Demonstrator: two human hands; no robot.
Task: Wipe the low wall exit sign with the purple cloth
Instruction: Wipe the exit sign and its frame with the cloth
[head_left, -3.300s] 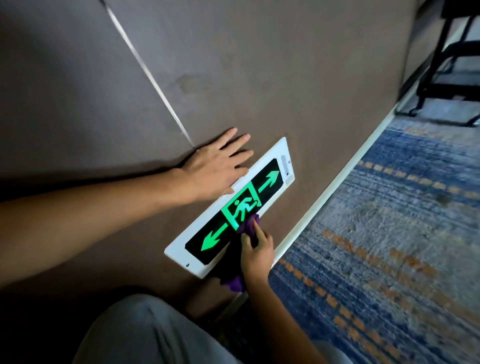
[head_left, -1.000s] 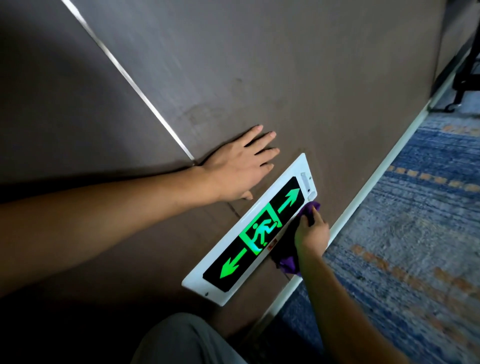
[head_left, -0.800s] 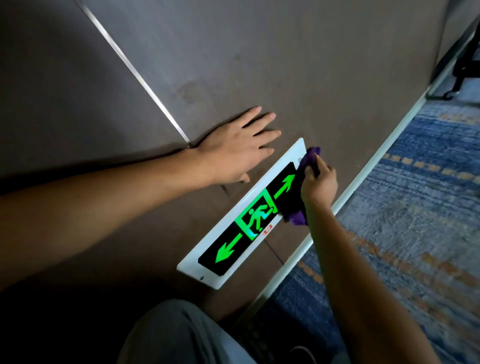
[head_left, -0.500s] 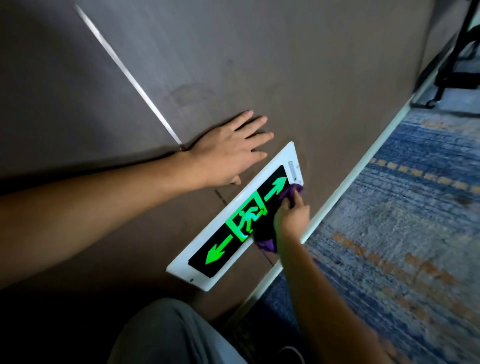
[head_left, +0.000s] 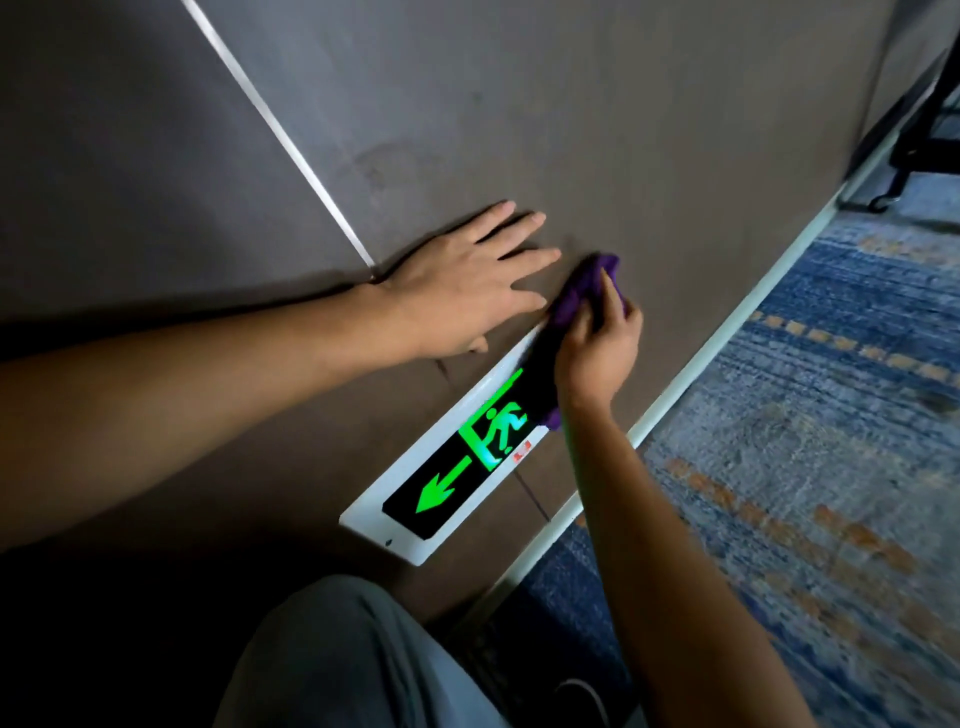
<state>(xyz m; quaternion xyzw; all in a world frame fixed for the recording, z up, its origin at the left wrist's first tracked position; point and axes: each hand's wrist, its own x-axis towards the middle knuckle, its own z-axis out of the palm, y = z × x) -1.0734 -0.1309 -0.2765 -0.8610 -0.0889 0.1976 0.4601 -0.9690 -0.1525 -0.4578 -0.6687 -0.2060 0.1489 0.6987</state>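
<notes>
Pressing purple cloth (head_left: 582, 296) onto far end of exit sign (head_left: 441, 483), right hand (head_left: 597, 353) fingers clamped on it. Sign low on wall (head_left: 571, 130), just above carpet (head_left: 805, 467). Left hand (head_left: 462, 291) flat, fingers spread, on wall just above sign.

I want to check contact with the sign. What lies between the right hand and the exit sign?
In the head view, the purple cloth lies between the right hand and the far end of the exit sign, which it covers.
</notes>
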